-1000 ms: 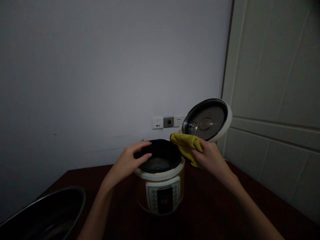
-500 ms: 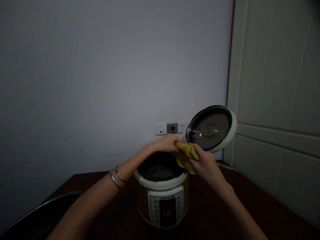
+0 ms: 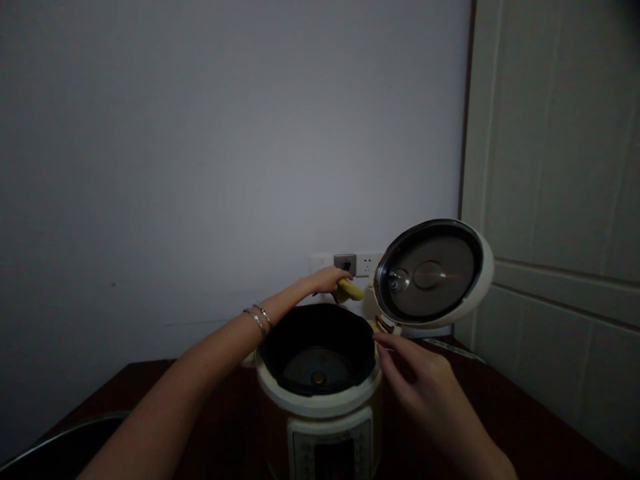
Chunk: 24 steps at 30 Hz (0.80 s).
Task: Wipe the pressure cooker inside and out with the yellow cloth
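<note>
A white and brown electric cooker stands on the dark red table, and its dark inside shows a small round piece at the bottom centre. Its round lid is raised and tilted at the right. My left hand grips a yellow cloth above the cooker's back rim, near the wall. My right hand is at the cooker's right rim, below the lid hinge, thumb and fingertips near each other; whether something small is between them I cannot make out.
Sockets and a switch sit on the wall behind the cooker. A dark, metal-rimmed round vessel is at the lower left. A pale panelled door rises at the right beside the dark red table.
My right hand has let go of the yellow cloth and moved down to the cooker's right rim. My left hand keeps the cloth, now farther left. The view has shifted slightly.
</note>
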{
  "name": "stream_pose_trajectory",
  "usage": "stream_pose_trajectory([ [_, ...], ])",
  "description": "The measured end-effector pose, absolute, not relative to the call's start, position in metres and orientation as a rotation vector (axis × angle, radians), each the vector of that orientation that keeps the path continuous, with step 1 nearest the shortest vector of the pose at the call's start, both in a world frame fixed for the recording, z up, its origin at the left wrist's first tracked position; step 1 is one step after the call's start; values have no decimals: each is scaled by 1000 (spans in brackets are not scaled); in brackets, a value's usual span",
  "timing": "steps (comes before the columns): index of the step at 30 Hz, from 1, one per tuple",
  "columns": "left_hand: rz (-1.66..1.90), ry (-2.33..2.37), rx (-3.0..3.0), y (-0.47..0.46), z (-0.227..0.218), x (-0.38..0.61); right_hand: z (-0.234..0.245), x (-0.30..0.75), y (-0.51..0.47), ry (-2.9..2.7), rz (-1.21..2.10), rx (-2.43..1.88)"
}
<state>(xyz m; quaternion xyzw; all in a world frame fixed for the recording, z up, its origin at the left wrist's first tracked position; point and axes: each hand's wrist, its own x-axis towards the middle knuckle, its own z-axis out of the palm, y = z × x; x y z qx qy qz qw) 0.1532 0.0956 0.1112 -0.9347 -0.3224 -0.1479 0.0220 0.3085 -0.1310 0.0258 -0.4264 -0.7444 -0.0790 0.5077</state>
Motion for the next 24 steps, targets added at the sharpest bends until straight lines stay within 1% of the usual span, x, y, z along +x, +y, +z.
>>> stream_pose_trajectory([
  [5,-291,-996,-3101,110,74,168,22,305,-123,-1776,-192,-1002],
  [8,-175,-1081,-3188,115,68,166,19,305,-117,-1732,-209,-1000],
  [11,-100,-1169,-3258,121,71,158,17,305,-114,-1728,-198,-1023],
  [17,-203,-1320,-3332,130,73,138,17,307,-113,-1719,-191,-1012],
  [24,-325,-1490,-3392,145,68,139,18,315,-107,-1746,-171,-1042],
])
